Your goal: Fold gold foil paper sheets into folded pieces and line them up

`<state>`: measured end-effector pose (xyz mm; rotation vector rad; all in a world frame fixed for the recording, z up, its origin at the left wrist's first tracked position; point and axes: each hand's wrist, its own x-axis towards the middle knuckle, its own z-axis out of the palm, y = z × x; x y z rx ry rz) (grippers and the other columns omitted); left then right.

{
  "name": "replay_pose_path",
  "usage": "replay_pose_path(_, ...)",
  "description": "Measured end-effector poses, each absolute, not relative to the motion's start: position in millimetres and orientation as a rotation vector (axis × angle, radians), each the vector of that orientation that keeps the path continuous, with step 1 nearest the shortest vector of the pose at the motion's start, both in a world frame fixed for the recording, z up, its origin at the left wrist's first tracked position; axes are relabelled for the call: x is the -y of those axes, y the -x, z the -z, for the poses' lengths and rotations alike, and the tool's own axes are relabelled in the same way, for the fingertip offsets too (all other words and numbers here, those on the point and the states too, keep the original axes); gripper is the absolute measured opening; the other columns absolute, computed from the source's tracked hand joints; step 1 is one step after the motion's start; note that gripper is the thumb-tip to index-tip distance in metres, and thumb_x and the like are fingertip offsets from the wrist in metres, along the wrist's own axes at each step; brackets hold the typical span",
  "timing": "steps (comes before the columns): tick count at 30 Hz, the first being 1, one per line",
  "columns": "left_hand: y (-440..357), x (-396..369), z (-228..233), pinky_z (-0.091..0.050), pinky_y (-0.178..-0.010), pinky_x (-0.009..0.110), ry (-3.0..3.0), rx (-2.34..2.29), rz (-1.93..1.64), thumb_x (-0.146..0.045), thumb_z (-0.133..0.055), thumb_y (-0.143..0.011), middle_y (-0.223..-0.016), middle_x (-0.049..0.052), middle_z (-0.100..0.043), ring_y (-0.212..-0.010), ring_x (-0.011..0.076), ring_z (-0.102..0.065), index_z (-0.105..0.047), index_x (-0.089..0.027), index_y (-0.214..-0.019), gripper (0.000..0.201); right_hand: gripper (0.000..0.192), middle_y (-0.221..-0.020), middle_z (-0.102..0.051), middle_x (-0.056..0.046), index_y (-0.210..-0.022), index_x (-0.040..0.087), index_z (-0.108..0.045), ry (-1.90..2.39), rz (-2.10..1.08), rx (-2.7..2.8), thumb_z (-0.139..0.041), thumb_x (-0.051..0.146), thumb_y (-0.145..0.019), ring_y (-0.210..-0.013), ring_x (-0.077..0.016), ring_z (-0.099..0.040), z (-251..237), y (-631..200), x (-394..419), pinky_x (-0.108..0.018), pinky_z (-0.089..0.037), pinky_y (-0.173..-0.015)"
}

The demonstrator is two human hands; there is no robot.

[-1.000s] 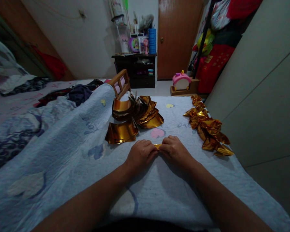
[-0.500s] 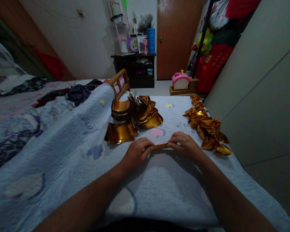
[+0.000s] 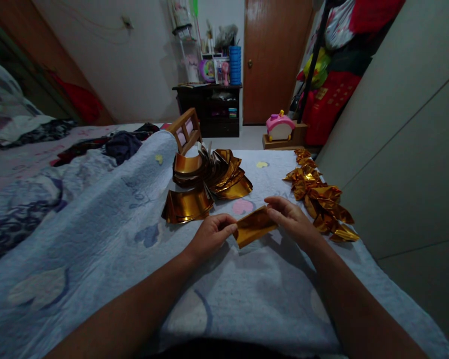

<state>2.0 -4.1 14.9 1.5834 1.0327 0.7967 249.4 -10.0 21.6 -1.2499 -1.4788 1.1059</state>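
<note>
While the left hand (image 3: 211, 233) pinches one end of a gold foil sheet (image 3: 255, 227) between thumb and fingers, the right hand (image 3: 292, 222) grips the other end, its index finger stretched along the upper corner. The sheet slants between the two hands over a light-blue heart-patterned quilt (image 3: 247, 304), its right end farther from the person than its left. Beyond the left hand lie fanned stacks of curved gold foil sheets (image 3: 189, 204), near a wooden chair back (image 3: 187, 130). To the right of the right hand, folded gold foil pieces (image 3: 324, 199) lie in a row along the quilt's edge.
</note>
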Motion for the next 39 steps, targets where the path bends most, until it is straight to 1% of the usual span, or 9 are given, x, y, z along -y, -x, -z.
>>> replay_pose_path(1,-2.7,4.5,-14.0,-0.044,-0.068,0.026,-1.564,-1.019,-0.794,-0.032,-0.063,-0.084,-0.075,0.004,-0.067,-0.071,0.0156,-0.060,-0.069,-0.014,-0.078,0.020,0.037,-0.095,-0.070,-0.005,-0.110,0.019,-0.065,1.217,-1.171,1.473,-0.069,0.044,-0.083,-0.084,-0.0199,-0.065,-20.3,-246.1,10.8,-0.032,-0.050,-0.075)
replay_pose_path(4,-4.2,6.2,-11.5,-0.041,-0.063,0.023,-1.550,-0.990,-0.778,-0.033,-0.065,-0.084,-0.072,0.000,-0.062,-0.066,0.0128,-0.055,-0.070,-0.014,-0.088,0.021,0.023,-0.079,-0.065,-0.002,-0.084,0.018,-0.064,1.188,-1.298,1.475,-0.069,0.040,-0.081,-0.071,-0.0161,-0.061,-20.1,-238.7,12.9,-0.029,-0.048,-0.067)
replay_pose_path(6,-4.4,7.0,-10.2,-0.039,-0.060,0.023,-1.564,-0.980,-0.773,-0.033,-0.065,-0.083,-0.070,-0.001,-0.058,-0.063,0.0114,-0.051,-0.069,-0.014,-0.094,0.022,0.021,-0.074,-0.062,0.000,-0.078,0.018,-0.062,1.189,-1.306,1.454,-0.069,0.038,-0.080,-0.066,-0.0142,-0.058,-21.8,-236.5,13.6,-0.027,-0.046,-0.064)
replay_pose_path(13,-3.3,6.8,-12.6,-0.042,-0.067,0.025,-1.690,-1.025,-0.764,-0.029,-0.065,-0.081,-0.081,0.003,-0.064,-0.073,0.0146,-0.056,-0.070,-0.014,-0.087,0.017,0.021,-0.074,-0.062,0.001,-0.081,0.019,-0.064,1.137,-1.308,1.448,-0.071,0.038,-0.078,-0.066,-0.0138,-0.056,-21.9,-236.2,14.1,-0.027,-0.044,-0.063)
replay_pose_path(17,-3.1,6.9,-12.3,-0.040,-0.062,0.024,-1.588,-1.037,-0.777,-0.033,-0.066,-0.081,-0.076,0.002,-0.063,-0.067,0.0136,-0.055,-0.070,-0.014,-0.088,0.020,0.025,-0.087,-0.067,-0.001,-0.095,0.021,-0.065,1.046,-1.378,1.380,-0.074,0.036,-0.077,-0.077,-0.0163,-0.062,-23.1,-235.5,16.2,-0.029,-0.049,-0.071)
replay_pose_path(21,-3.7,7.8,-12.3,-0.040,-0.062,0.023,-1.420,-0.986,-0.806,-0.037,-0.071,-0.079,-0.079,0.002,-0.065,-0.069,0.0128,-0.056,-0.070,-0.015,-0.092,0.026,0.033,-0.104,-0.071,-0.007,-0.107,0.022,-0.066,0.977,-1.430,1.286,-0.064,0.037,-0.078,-0.092,-0.0224,-0.066,-24.0,-236.1,15.8,-0.035,-0.052,-0.080)
replay_pose_path(26,-4.1,8.8,-14.2,-0.034,-0.052,0.020,-1.270,-0.981,-0.793,-0.038,-0.076,-0.075,-0.077,0.000,-0.063,-0.056,0.0076,-0.048,-0.070,-0.015,-0.095,0.031,0.037,-0.107,-0.072,-0.008,-0.105,0.022,-0.069,0.945,-1.472,1.218,-0.060,0.027,-0.070,-0.097,-0.0242,-0.066,-23.9,-238.7,15.3,-0.038,-0.052,-0.086)
replay_pose_path(33,-4.5,8.4,-11.6,-0.039,-0.055,0.020,-1.176,-0.953,-0.783,-0.039,-0.078,-0.075,-0.083,0.003,-0.068,-0.058,0.0079,-0.053,-0.070,-0.015,-0.093,0.031,0.030,-0.100,-0.071,-0.007,-0.101,0.023,-0.073,0.935,-1.495,1.140,-0.070,0.036,-0.074,-0.082,-0.0202,-0.062,-27.7,-239.7,18.1,-0.030,-0.049,-0.064)
replay_pose_path(39,-4.9,10.0,-12.8,-0.040,-0.055,0.021,-1.166,-0.933,-0.779,-0.037,-0.078,-0.075,-0.082,0.004,-0.068,-0.057,0.0080,-0.053,-0.072,-0.014,-0.092,0.030,0.033,-0.094,-0.071,-0.004,-0.098,0.023,-0.073,0.947,-1.469,1.207,-0.081,0.036,-0.070,-0.077,-0.0165,-0.061,-23.2,-237.5,15.6,-0.028,-0.049,-0.066)
